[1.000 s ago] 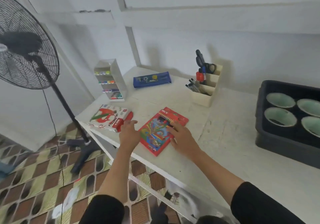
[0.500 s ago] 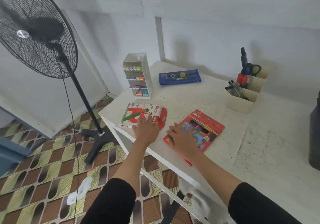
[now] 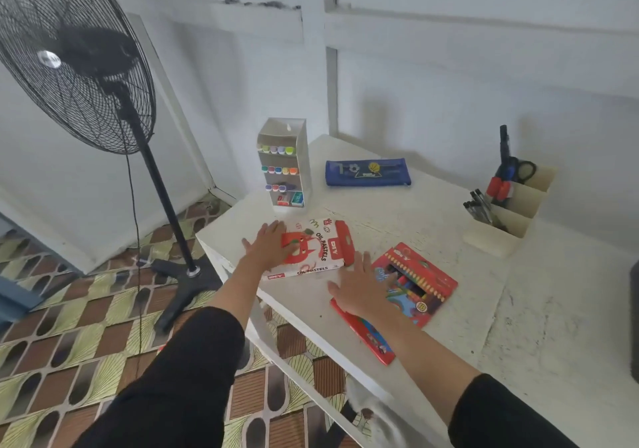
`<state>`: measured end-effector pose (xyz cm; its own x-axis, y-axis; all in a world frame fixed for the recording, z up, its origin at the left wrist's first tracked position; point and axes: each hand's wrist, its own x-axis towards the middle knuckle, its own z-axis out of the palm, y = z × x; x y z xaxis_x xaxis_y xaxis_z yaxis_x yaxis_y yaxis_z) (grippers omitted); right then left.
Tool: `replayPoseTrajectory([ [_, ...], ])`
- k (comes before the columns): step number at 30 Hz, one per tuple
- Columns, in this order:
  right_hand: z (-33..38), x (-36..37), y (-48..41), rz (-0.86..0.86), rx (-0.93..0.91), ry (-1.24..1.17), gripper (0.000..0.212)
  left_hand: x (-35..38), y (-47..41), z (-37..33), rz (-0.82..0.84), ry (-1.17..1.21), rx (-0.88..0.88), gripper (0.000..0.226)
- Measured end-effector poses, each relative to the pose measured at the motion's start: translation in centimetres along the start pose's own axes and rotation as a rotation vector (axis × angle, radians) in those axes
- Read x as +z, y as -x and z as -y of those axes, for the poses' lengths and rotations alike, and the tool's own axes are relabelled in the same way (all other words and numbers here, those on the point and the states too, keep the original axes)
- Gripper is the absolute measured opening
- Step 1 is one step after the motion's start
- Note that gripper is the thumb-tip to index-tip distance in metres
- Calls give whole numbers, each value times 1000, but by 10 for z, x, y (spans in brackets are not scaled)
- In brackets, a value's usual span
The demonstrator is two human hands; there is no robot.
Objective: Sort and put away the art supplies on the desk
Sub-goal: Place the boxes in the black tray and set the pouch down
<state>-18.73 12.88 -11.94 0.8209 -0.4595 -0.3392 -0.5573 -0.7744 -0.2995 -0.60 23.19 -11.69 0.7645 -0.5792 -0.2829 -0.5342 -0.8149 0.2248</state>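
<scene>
Your left hand (image 3: 268, 245) is now lying flat, fingers straight, on the oil pastels box (image 3: 321, 245) by the left edge of the desk (image 3: 397, 219), having crossed over from the other box. Your right hand (image 3: 359, 285), also flat and gripping nothing, is pressing the coloured pencil box (image 3: 422, 288) near the front edge. You are likely gathering both boxes.

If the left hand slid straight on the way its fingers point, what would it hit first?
Probably the clear marker stand, just beyond the oil pastels box under the left hand, though depth is unclear.
</scene>
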Motion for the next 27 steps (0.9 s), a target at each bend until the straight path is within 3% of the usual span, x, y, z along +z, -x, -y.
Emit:
replayPoseTrajectory([
  [5,8,-13,-16,59,45,-105,41,4,4,-6,-52,41,-41,77],
  [9,9,-20,-22,-25,124,-257,35,15,12,-18,-100,132,-118,81],
  [11,8,-24,-22,-41,176,-446,48,16,17,-23,-137,196,-156,82],
  [13,8,-27,-22,-60,196,-651,71,12,22,-28,-194,326,-187,71],
  [14,9,-27,-23,-97,190,-728,72,9,24,-30,-223,411,-194,64],
  [18,12,-45,-13,-287,135,-1098,40,-10,36,-51,-313,752,-60,40],
  [22,4,-83,10,-423,44,-1266,68,-26,49,-92,-346,1053,62,24],
  [27,-52,-127,57,-675,-1,-1308,64,-31,75,-165,-241,1309,217,22],
])
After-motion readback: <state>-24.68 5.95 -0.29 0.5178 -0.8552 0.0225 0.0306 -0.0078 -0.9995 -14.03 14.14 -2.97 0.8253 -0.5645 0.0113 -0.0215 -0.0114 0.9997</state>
